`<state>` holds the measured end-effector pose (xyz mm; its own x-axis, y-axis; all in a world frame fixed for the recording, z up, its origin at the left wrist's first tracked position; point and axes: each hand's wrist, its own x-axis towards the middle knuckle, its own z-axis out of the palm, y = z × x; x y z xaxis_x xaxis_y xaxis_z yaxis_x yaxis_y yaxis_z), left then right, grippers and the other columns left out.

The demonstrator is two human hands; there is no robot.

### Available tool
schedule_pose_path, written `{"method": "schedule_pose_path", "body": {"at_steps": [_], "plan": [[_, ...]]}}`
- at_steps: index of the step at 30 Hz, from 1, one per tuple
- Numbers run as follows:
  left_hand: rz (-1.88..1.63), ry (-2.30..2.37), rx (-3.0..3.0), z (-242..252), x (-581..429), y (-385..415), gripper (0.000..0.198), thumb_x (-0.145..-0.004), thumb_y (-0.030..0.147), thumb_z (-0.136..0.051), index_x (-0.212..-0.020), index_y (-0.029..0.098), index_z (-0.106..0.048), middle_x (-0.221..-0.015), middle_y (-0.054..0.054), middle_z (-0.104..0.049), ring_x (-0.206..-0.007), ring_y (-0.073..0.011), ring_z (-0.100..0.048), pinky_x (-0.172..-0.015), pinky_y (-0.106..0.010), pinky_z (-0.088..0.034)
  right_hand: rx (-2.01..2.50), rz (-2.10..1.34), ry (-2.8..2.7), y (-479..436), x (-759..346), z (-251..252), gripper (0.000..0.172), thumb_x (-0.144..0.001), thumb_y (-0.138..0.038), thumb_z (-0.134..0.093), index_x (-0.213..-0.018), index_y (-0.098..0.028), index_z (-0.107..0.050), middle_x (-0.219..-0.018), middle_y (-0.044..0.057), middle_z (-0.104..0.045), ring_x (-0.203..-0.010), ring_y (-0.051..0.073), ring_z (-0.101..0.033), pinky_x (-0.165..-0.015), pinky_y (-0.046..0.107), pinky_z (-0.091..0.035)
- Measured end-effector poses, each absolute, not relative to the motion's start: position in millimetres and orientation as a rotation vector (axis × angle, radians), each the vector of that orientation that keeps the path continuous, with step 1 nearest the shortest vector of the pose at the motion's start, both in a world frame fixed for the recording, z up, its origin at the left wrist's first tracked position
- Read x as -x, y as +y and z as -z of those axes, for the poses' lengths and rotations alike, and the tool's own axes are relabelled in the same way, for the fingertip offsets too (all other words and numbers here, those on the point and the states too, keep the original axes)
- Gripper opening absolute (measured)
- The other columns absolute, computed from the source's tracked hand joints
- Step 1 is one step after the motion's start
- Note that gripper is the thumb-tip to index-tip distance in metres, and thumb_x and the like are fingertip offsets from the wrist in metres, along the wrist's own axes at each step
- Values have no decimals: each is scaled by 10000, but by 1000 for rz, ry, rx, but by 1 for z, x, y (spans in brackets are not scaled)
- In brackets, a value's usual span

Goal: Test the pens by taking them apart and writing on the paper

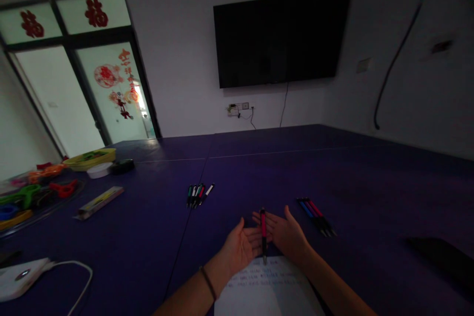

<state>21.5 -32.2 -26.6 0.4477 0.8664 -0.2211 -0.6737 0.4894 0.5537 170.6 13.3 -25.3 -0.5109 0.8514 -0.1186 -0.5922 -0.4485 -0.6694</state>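
Note:
A red and black pen [263,232] lies upright in the view across the fingers of both my hands, its tip over the top of a white sheet with handwriting [266,294]. My left hand [242,247] is palm up with its fingers spread under the pen. From the other side my right hand [285,234] also reaches under it, fingers stretched out and thumb raised. Neither hand is closed round the pen. Right of my hands lie several pens in a row [316,216]. Further left is a bunch of several pens [198,195].
On the purple table [148,237] at the left are a narrow box [99,202], colourful clips [27,195], a yellow basket [91,158], tape rolls [99,170] and a white device with a cable [22,276]. A dark object [444,256] lies at the right.

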Motion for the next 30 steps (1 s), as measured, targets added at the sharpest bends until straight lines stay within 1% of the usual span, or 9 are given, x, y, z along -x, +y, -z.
{"method": "schedule_pose_path", "body": {"at_steps": [7, 12, 16, 21, 24, 26, 28, 30], "plan": [[-1011, 532, -425, 29, -21, -31, 539, -799, 488, -328, -937, 14, -543, -872, -175, -599, -877, -227, -556, -780, -317, -366, 640, -2011, -725, 10, -169, 19, 628, -807, -554, -211, -947, -46, -554, -1089, 228, -528, -1046, 230, -488, -898, 360, -346], [-1014, 529, -409, 33, -21, -28, 544, -793, 491, -340, -932, 7, -544, -843, -164, -601, -801, -208, -572, -773, -310, -365, 657, -2012, -747, 9, -168, 17, 665, -812, -554, -152, -963, -45, -553, -1100, 225, -522, -1030, 226, -500, -880, 357, -361], [-1022, 530, -384, 33, -21, -27, 545, -792, 493, -339, -934, 8, -543, -834, -161, -597, -795, -209, -570, -773, -314, -365, 652, -2003, -763, 9, -169, 19, 660, -813, -552, -162, -973, -43, -552, -1100, 224, -522, -1029, 224, -501, -872, 349, -370], [-1022, 519, -381, 29, -22, -30, 533, -804, 481, -314, -934, 17, -541, -823, -163, -594, -821, -213, -562, -774, -313, -363, 639, -1993, -795, 12, -169, 23, 688, -809, -562, -115, -970, -60, -557, -1091, 211, -533, -1049, 215, -487, -907, 366, -345], [-1023, 508, -369, 27, -23, -31, 530, -809, 477, -301, -919, 19, -542, -806, -160, -591, -826, -208, -557, -776, -309, -359, 643, -1925, -1003, 14, -172, 27, 700, -799, -576, -90, -978, -89, -559, -1110, 188, -529, -1079, 210, -462, -935, 390, -318], [-1025, 502, -364, 27, -24, -31, 541, -804, 488, -299, -904, 17, -545, -807, -163, -587, -825, -213, -555, -777, -315, -356, 654, -1816, -1253, 16, -175, 31, 637, -805, -561, -124, -999, -136, -557, -1140, 149, -521, -1129, 202, -409, -950, 414, -296], [-1032, 501, -357, 28, -25, -30, 553, -799, 504, -293, -880, 23, -552, -794, -156, -585, -812, -219, -557, -774, -326, -355, 647, -1742, -1399, 20, -180, 36, 485, -806, -513, -254, -998, -189, -562, -1174, 104, -505, -1198, 191, -308, -980, 432, -240], [-1036, 511, -344, 29, -25, -29, 562, -800, 511, -276, -863, 30, -560, -774, -141, -585, -771, -207, -561, -766, -325, -355, 646, -1637, -1565, 24, -184, 41, 315, -764, -414, -428, -978, -233, -573, -1197, 67, -489, -1247, 183, -193, -1008, 442, -157]]}}
